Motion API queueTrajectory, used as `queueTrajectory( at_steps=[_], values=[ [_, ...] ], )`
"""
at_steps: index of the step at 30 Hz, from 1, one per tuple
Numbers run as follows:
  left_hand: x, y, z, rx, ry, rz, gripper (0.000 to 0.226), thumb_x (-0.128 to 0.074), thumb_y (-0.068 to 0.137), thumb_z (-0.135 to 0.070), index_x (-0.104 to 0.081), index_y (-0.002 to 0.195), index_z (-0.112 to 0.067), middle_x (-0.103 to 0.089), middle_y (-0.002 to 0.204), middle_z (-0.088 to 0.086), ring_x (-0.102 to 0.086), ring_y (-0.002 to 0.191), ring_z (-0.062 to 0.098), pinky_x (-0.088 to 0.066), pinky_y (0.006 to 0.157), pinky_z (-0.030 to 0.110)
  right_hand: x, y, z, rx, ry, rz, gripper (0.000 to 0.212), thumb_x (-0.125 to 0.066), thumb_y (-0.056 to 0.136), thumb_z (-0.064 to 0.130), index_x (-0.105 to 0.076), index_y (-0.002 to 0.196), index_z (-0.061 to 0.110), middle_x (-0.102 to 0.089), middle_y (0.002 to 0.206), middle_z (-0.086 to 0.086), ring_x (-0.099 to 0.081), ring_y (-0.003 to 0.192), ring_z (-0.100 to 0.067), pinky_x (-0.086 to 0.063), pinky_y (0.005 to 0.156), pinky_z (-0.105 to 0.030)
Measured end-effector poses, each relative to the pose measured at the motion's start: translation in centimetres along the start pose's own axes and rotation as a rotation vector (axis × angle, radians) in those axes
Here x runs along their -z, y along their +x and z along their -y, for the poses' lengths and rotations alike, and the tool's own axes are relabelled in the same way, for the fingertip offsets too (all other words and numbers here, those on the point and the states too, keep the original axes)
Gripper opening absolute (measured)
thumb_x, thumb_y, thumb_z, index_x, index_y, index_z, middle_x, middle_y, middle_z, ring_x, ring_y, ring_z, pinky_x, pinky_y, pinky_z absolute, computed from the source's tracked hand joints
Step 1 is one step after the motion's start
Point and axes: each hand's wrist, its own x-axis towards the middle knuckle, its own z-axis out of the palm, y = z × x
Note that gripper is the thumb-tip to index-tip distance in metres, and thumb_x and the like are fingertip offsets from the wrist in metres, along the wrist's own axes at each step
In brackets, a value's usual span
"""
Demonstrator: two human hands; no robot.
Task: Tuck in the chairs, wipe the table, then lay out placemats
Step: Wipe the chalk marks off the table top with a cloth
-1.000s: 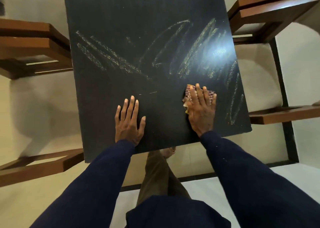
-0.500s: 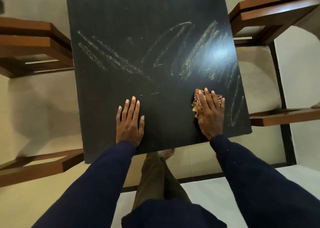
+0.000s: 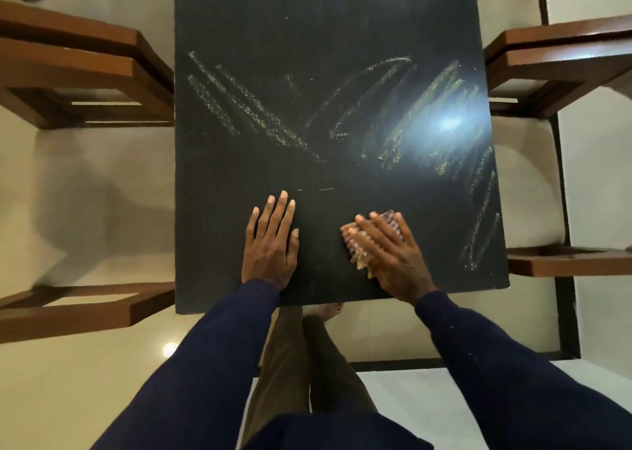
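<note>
Head view: both my hands are down on the black tabletop (image 3: 325,39).
My left hand (image 3: 272,248) lies flat, fingers straight. My right hand (image 3: 393,254) presses the cloth (image 3: 391,216) by the near edge, fingers flat over it. Chalk marks (image 3: 246,107) lie beyond.

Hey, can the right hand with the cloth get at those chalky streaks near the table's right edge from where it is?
Probably yes. The right hand presses the cloth flat on the table, and nothing stands between it and the streaks to its right.
</note>
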Motion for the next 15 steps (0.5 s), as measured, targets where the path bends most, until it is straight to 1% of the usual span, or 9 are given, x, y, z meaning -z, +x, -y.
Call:
queueTrajectory(
  at_steps=[2, 4, 5, 6, 7, 9, 11, 12, 15],
  values=[
    [-0.1, 0.0, 0.0, 0.002, 0.003, -0.003, 0.056, -0.039, 0.113, -0.031, -0.032, 0.166, -0.014, -0.021, 0.176, 0.005, -0.014, 0.164, 0.023, -0.016, 0.132, 0.05, 0.4, 2.0, -1.2, -0.204, -0.007, -0.058, 0.062, -0.051, 0.103, 0.03, -0.042, 0.164, 0.02, -0.031, 0.174, -0.007, -0.024, 0.163, -0.032, -0.021, 0.125, -0.071],
    [-0.1, 0.0, 0.1, 0.006, -0.006, -0.012, 0.056, -0.039, 0.113, -0.03, -0.032, 0.166, -0.013, -0.022, 0.176, 0.006, -0.015, 0.164, 0.023, -0.017, 0.132, 0.051, 0.2, 5.8, -0.7, -0.399, -0.022, -0.099, 0.059, -0.045, 0.107, 0.03, -0.04, 0.165, 0.021, -0.03, 0.175, -0.004, -0.024, 0.163, -0.029, -0.019, 0.126, -0.068],
    [-0.1, -0.2, 0.2, 0.021, -0.013, -0.019, 0.056, -0.039, 0.113, -0.03, -0.032, 0.166, -0.012, -0.022, 0.176, 0.007, -0.016, 0.164, 0.023, -0.017, 0.132, 0.051, -0.2, 7.7, 0.2, -0.447, -0.029, -0.1, 0.059, -0.045, 0.108, 0.029, -0.038, 0.166, 0.023, -0.029, 0.175, -0.003, -0.024, 0.163, -0.029, -0.017, 0.127, -0.067],
    [0.0, -0.3, 0.3, 0.047, -0.019, -0.031, 0.056, -0.04, 0.113, -0.029, -0.033, 0.166, -0.012, -0.023, 0.176, 0.007, -0.016, 0.164, 0.023, -0.016, 0.132, 0.051, -0.6, 9.3, 1.3, -0.458, -0.037, -0.099, 0.061, -0.046, 0.106, 0.028, -0.036, 0.166, 0.023, -0.029, 0.175, -0.003, -0.023, 0.163, -0.029, -0.015, 0.128, -0.066],
    [0.0, -0.4, 0.5, 0.087, -0.025, -0.045, 0.056, -0.04, 0.112, -0.028, -0.033, 0.166, -0.012, -0.022, 0.176, 0.007, -0.016, 0.164, 0.022, -0.016, 0.133, 0.051, -1.0, 10.6, 2.5, -0.434, -0.043, -0.105, 0.064, -0.049, 0.104, 0.027, -0.036, 0.167, 0.024, -0.028, 0.175, -0.004, -0.022, 0.163, -0.03, -0.014, 0.128, -0.067],
    [0.4, -0.8, 1.4, 0.159, -0.031, -0.052, 0.057, -0.039, 0.112, -0.03, -0.03, 0.166, -0.012, -0.021, 0.176, 0.006, -0.014, 0.164, 0.021, -0.014, 0.133, 0.051, -1.7, 11.2, 5.1, -0.327, -0.017, -0.095, 0.073, -0.059, 0.099, 0.026, -0.033, 0.168, 0.023, -0.026, 0.176, -0.005, -0.019, 0.164, -0.031, -0.012, 0.128, -0.068],
    [0.7, -2.0, 2.7, 0.175, -0.02, -0.04, 0.059, -0.037, 0.112, -0.032, -0.028, 0.167, -0.013, -0.018, 0.177, 0.006, -0.012, 0.165, 0.022, -0.015, 0.132, 0.052, -2.4, 9.4, 7.8, -0.171, 0.036, -0.052, 0.084, -0.069, 0.095, 0.029, -0.029, 0.169, 0.023, -0.02, 0.178, -0.007, -0.013, 0.165, -0.032, -0.009, 0.128, -0.069],
    [1.0, -2.5, 3.6, 0.164, -0.013, -0.036, 0.059, -0.036, 0.112, -0.032, -0.027, 0.167, -0.013, -0.018, 0.177, 0.006, -0.012, 0.165, 0.022, -0.016, 0.132, 0.053, -2.6, 7.9, 8.8, -0.087, 0.061, -0.019, 0.086, -0.071, 0.095, 0.032, -0.027, 0.169, 0.023, -0.018, 0.178, -0.007, -0.01, 0.165, -0.032, -0.008, 0.129, -0.07],
    [1.8, -3.7, 5.7, 0.118, 0.006, -0.017, 0.059, -0.034, 0.112, -0.034, -0.026, 0.167, -0.013, -0.017, 0.177, 0.007, -0.013, 0.164, 0.024, -0.018, 0.131, 0.056, -2.6, 1.4, 8.8, 0.165, 0.04, 0.1, 0.081, -0.063, 0.1, 0.043, -0.027, 0.17, 0.025, -0.017, 0.178, -0.008, -0.011, 0.165, -0.033, -0.012, 0.128, -0.07]
  ],
)
